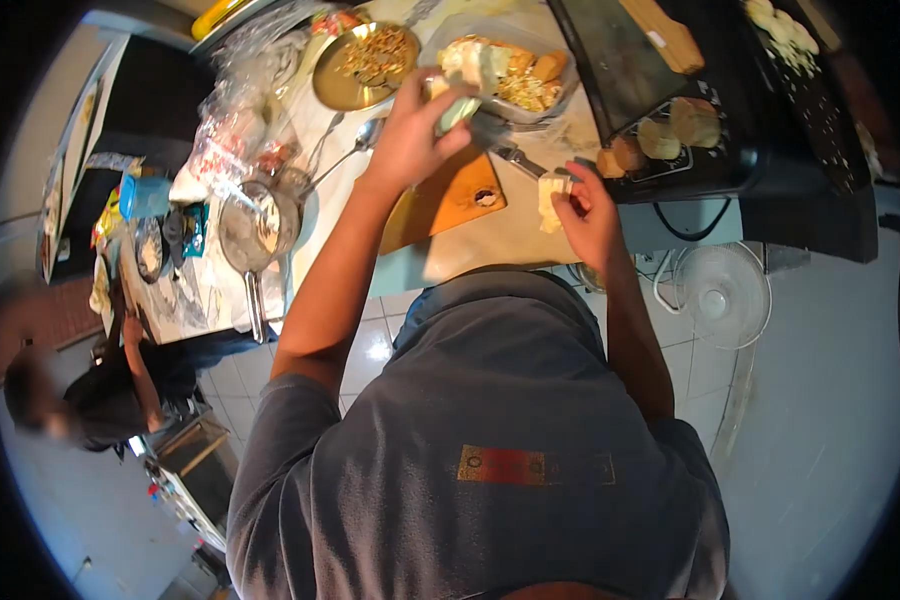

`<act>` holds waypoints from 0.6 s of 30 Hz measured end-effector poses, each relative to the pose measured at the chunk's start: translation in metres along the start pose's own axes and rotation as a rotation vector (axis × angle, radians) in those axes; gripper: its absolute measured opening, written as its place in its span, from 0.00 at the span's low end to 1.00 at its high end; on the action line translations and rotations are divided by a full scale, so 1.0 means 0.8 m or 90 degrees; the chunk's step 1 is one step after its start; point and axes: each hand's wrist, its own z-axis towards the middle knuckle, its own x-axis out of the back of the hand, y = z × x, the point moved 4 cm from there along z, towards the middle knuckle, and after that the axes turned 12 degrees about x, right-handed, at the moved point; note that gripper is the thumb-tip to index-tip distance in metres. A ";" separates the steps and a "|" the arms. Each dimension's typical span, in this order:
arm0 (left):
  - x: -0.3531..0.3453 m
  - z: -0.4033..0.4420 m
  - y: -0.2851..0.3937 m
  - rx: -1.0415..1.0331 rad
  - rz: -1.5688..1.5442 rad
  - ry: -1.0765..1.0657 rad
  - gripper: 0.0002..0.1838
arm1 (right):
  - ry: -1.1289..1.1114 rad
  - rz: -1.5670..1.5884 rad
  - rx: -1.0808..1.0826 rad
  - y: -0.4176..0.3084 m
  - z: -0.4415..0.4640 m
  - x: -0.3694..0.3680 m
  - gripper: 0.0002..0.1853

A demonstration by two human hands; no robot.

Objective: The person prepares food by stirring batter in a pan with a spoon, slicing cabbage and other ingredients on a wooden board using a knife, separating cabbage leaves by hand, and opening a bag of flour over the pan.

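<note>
My left hand [417, 140] is closed around a pale green-and-white item [456, 114], whose kind I cannot make out. It is raised beside the near left corner of a clear plastic tub [567, 98] of mixed food. Fingers pinched, my right hand [592, 215] holds a pale yellow, crumpled-looking piece [551, 203] above the counter's front edge. A metal utensil [518, 160], perhaps a knife, lies between the hands and reaches toward the right fingers. Below the left hand is an orange-brown cutting board [435, 220] with a small dark-rimmed scrap [485, 198] on it.
A gold-coloured pan [342, 92] of browned bits sits behind my left hand. Leftward are a spoon [368, 135], a saucepan [232, 236] and plastic bags [232, 130]. Round pieces [694, 122] and a wooden board [667, 38] rest on the black stove at right. Another person [120, 395] is at far left.
</note>
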 end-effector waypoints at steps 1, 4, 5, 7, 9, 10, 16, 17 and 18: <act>-0.009 0.023 0.010 -0.014 -0.006 -0.005 0.26 | 0.000 -0.021 -0.003 -0.003 -0.009 0.003 0.25; -0.036 0.077 0.032 -0.063 0.001 0.017 0.32 | 0.046 -0.035 -0.005 -0.011 -0.032 0.012 0.26; -0.050 0.089 0.033 -0.033 0.014 -0.029 0.35 | 0.050 -0.042 -0.018 -0.015 -0.039 0.016 0.26; -0.073 0.107 0.032 -0.003 0.060 -0.084 0.40 | 0.068 -0.059 -0.031 -0.016 -0.050 0.024 0.26; -0.082 0.111 0.033 -0.013 0.115 -0.121 0.40 | 0.079 -0.070 -0.025 -0.014 -0.056 0.031 0.26; -0.085 0.110 0.033 -0.012 0.174 -0.154 0.40 | 0.078 -0.077 -0.021 -0.011 -0.058 0.033 0.25; -0.039 0.085 0.024 -0.100 0.158 0.039 0.28 | 0.056 -0.066 -0.027 -0.019 -0.049 0.033 0.25; -0.026 0.077 0.014 -0.049 0.132 0.047 0.25 | 0.050 -0.056 -0.020 -0.018 -0.045 0.031 0.25; -0.015 0.064 0.007 0.007 0.106 0.055 0.22 | 0.038 -0.053 -0.018 -0.018 -0.042 0.028 0.25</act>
